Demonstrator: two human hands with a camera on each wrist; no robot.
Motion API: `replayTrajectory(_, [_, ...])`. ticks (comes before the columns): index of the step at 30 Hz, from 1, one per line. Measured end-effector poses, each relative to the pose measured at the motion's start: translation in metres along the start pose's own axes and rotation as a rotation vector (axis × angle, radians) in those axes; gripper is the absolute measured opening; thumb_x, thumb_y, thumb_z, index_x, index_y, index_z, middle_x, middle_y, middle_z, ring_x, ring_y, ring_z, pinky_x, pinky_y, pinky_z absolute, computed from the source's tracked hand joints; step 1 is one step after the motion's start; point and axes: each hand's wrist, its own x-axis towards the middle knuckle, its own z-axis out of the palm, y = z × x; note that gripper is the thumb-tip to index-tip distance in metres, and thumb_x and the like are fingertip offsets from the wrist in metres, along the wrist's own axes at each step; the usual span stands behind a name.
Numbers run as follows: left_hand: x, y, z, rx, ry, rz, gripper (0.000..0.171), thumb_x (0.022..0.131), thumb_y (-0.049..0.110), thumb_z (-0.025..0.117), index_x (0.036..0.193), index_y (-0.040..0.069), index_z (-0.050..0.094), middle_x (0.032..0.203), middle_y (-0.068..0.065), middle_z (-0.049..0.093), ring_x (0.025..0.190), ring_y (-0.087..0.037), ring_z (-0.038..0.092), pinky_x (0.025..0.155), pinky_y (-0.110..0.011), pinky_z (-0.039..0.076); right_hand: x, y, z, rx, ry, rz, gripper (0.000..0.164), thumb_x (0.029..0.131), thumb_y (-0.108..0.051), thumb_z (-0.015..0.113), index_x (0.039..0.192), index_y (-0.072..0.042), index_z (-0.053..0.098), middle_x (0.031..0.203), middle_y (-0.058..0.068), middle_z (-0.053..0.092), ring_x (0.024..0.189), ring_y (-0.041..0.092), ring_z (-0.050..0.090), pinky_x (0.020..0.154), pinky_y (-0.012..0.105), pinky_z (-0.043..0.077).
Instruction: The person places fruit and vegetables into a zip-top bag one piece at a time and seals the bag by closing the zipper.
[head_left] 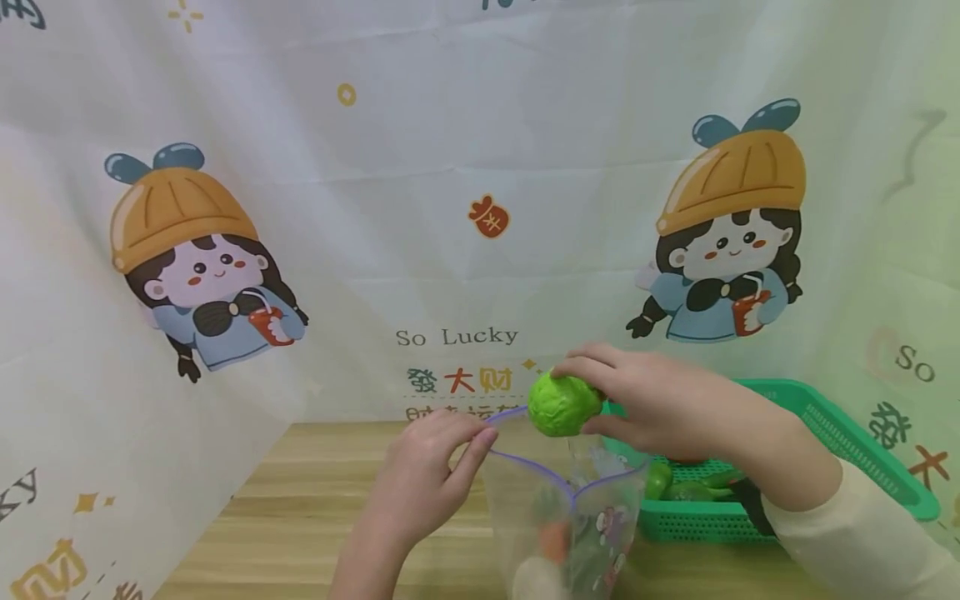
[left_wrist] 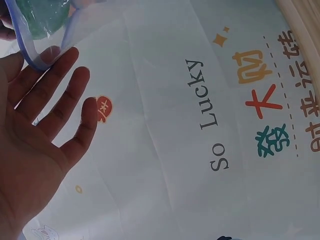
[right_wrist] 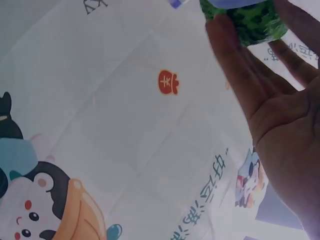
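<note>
A person's right hand [head_left: 637, 404] is reaching in from the right, its fingers curving round a leafy-textured green ball [head_left: 564, 406] and holding it from the right side. The ball is hovering at the mouth of a clear bag [head_left: 517, 504], near the far part of its purple rim [head_left: 573, 497]; whether the two are touching, I cannot tell. The left hand [head_left: 431, 467] is standing to the left of the bag, thumb and forefinger pinching the rim, while its other fingers are spreading apart in the left wrist view. The bag is standing on a wood-grained worktop [head_left: 300, 508], its mouth gaping, and an orange piece [head_left: 555, 540] and a pale piece [head_left: 536, 579] are showing dimly through the plastic, low down.

To the right, a green basket [head_left: 701, 527] is sitting on the worktop, partly hiding behind the right forearm and its pale sleeve [head_left: 862, 529]. Green pieces [head_left: 693, 490] are lying inside it. On the far side, a pale printed cloth [head_left: 375, 217] is hanging, showing two cartoon figures and the words "So Lucky".
</note>
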Motion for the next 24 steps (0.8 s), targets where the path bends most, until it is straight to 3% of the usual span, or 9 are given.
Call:
replayTrajectory(6, [0.002, 0.001, 0.0, 0.006, -0.031, -0.045, 0.014, 0.104, 0.025, 0.069, 0.099, 0.017, 0.079, 0.097, 0.008, 0.08, 0.093, -0.011, 0.072, 0.084, -0.032, 0.061, -0.002, -0.003, 0.002, 0.156, -0.113, -0.024, 0.054, 0.091, -0.02, 0.087, 0.139, -0.019, 0.063, 0.128, -0.006, 0.066, 0.096, 0.002, 0.066, 0.082, 0.023, 0.063])
replayTrajectory(12, [0.003, 0.003, -0.002, 0.013, -0.045, -0.042, 0.013, 0.104, 0.025, 0.069, 0.102, 0.017, 0.079, 0.098, 0.009, 0.08, 0.095, -0.011, 0.073, 0.085, -0.032, 0.061, 0.009, -0.003, 0.011, 0.112, -0.243, 0.026, 0.05, 0.091, -0.021, 0.086, 0.137, -0.023, 0.064, 0.12, -0.009, 0.067, 0.093, 0.003, 0.063, 0.08, 0.025, 0.059])
replayTrajectory(19, [0.001, 0.003, -0.002, 0.01, -0.049, -0.037, 0.013, 0.104, 0.025, 0.069, 0.103, 0.017, 0.079, 0.099, 0.008, 0.081, 0.095, -0.011, 0.073, 0.085, -0.032, 0.061, 0.021, -0.004, 0.028, 0.099, -0.316, 0.046, 0.045, 0.09, -0.021, 0.087, 0.13, -0.022, 0.068, 0.115, -0.008, 0.069, 0.093, 0.003, 0.064, 0.081, 0.025, 0.059])
replayTrajectory(24, [0.0, 0.001, -0.002, 0.006, -0.046, -0.038, 0.012, 0.104, 0.024, 0.07, 0.102, 0.016, 0.079, 0.098, 0.007, 0.08, 0.095, -0.011, 0.073, 0.085, -0.032, 0.061, 0.025, -0.005, 0.032, 0.056, -0.354, 0.073, 0.047, 0.092, -0.019, 0.085, 0.135, -0.016, 0.067, 0.13, 0.001, 0.071, 0.099, 0.014, 0.073, 0.087, 0.032, 0.063])
